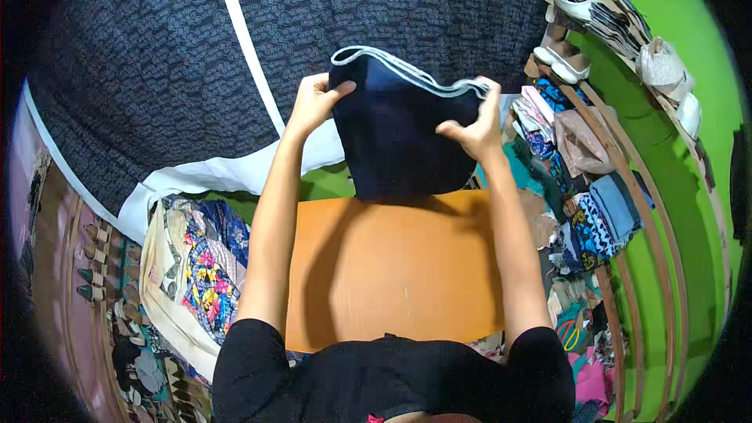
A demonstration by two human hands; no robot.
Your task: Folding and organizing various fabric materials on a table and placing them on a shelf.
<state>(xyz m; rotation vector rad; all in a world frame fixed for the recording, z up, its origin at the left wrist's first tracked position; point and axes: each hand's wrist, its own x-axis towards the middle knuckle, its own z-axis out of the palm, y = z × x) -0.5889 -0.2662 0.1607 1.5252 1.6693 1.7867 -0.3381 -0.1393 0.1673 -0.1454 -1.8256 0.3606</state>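
Note:
Raised above the table, a black cloth piece (403, 141) hangs from both my hands. Its upper edge carries a white trim that loops at the left, so the cloth looks doubled there. My left hand (319, 100) pinches the upper left corner, thumb in front. At the upper right, my right hand (479, 127) has its fingers curled around the edge and its thumb lying across the front; part of those fingers is hidden behind the cloth. The cloth's lower edge hangs over the far side of the orange-brown table (399, 274).
A dark patterned curtain (376, 0) with white borders hangs ahead. Patterned fabrics (207, 266) are heaped at the left, beside shelves of shoes (94, 274). On the right, folded cloths (603, 219) lie on wooden shelving, with scissors (570, 333) among scraps lower down.

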